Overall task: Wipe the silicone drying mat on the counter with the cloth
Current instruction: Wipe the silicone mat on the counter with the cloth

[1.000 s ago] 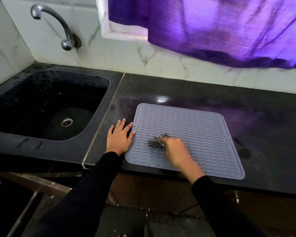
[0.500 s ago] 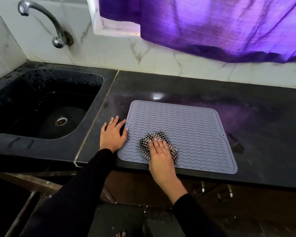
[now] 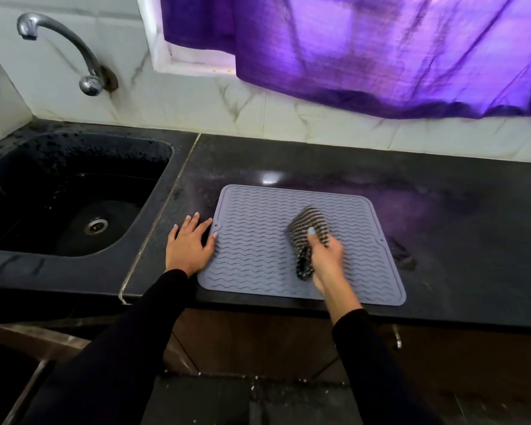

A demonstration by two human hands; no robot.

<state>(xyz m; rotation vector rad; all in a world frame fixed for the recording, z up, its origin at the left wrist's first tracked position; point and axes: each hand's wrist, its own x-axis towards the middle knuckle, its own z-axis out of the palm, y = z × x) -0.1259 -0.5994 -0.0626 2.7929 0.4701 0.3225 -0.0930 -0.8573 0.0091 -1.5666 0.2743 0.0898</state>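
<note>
The left hand (image 3: 188,247) lies flat, palm down, fingers straight and a little spread, the thumb stretched out toward the right hand. The right hand (image 3: 325,252) is further forward than the left, its fingers curled and gripping, thumb on top. Both forearms wear black sleeves and reach forward, well apart.

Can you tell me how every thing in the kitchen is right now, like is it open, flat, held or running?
silicone drying mat: flat on the counter.
cloth: bunched on the mat, gripped.
right hand: grips the cloth.
left hand: flat, fingers straight, on the mat's left edge.
tap: no water running.
sink: wet, drain uncovered.
curtain: hanging over the window.
counter: smudged to the right of the mat.
</note>
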